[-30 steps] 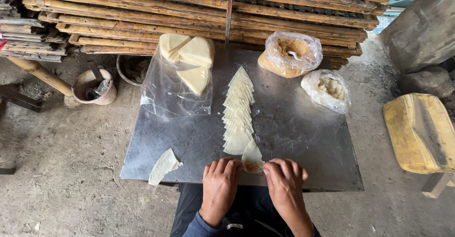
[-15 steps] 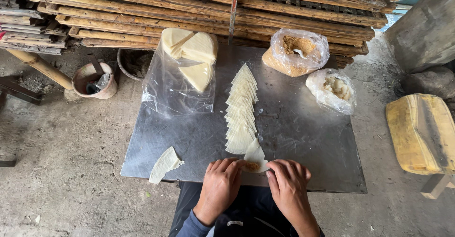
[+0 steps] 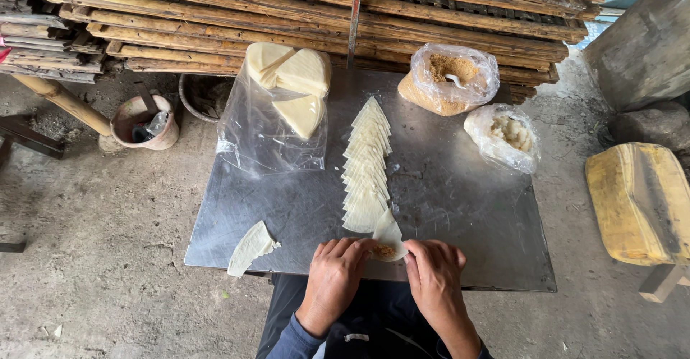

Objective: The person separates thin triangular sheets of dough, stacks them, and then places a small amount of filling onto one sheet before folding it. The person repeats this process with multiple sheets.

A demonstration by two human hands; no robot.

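Observation:
A thin pale wedge-shaped wrapper (image 3: 389, 234) lies at the near edge of a metal table (image 3: 460, 208), with brown filling at its lower end. My left hand (image 3: 336, 273) pinches its left side and my right hand (image 3: 433, 273) pinches its right side. Just beyond it runs a row of several overlapping wrappers (image 3: 367, 165), reaching toward the table's far side. One folded wrapper (image 3: 250, 246) lies apart at the near left.
A clear plastic bag of stacked wedge wrappers (image 3: 286, 86) sits far left. A bag of brown crumbs (image 3: 447, 79) and a bag of white lumps (image 3: 505, 135) sit far right. Bamboo racks (image 3: 215, 14) lie behind; a yellow stool (image 3: 638, 194) stands to the right; a clay pot (image 3: 144, 120) is on the floor to the left.
My hands have stayed on the wrapper at the near edge; its upper flap has lifted and shifted slightly. The camera view has drifted a little.

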